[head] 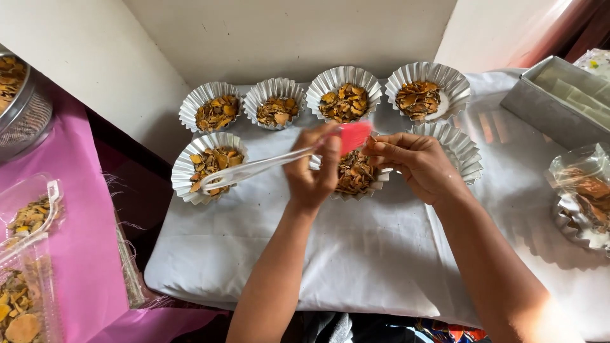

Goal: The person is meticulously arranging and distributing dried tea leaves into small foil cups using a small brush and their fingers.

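At the centre of the frame the left hand (pixel 311 174) is closed around a spatula (pixel 286 159) with a clear plastic handle and a red blade. The handle runs out to the left over a filled foil cup (pixel 208 166). The red blade sits at the fingertips of the right hand (pixel 416 165), whose fingers pinch together at its edge.

Both hands hover over a middle foil cup (pixel 356 174) filled with dry orange-brown chips, lying on the white cloth (pixel 356 254) that covers the tabletop. Just right of it, partly behind the right hand, is an empty foil cup (pixel 460 149).

Along the top of the frame stand four more filled cups in a row (pixel 343 95). At the right edge lie a grey metal tray (pixel 559 101) and a wrapped cup (pixel 581 197) under clear film. At the lower left, on pink cloth (pixel 82 254), clear plastic boxes (pixel 28 216) hold more chips, and a metal sieve (pixel 22 105) sits at the upper left.
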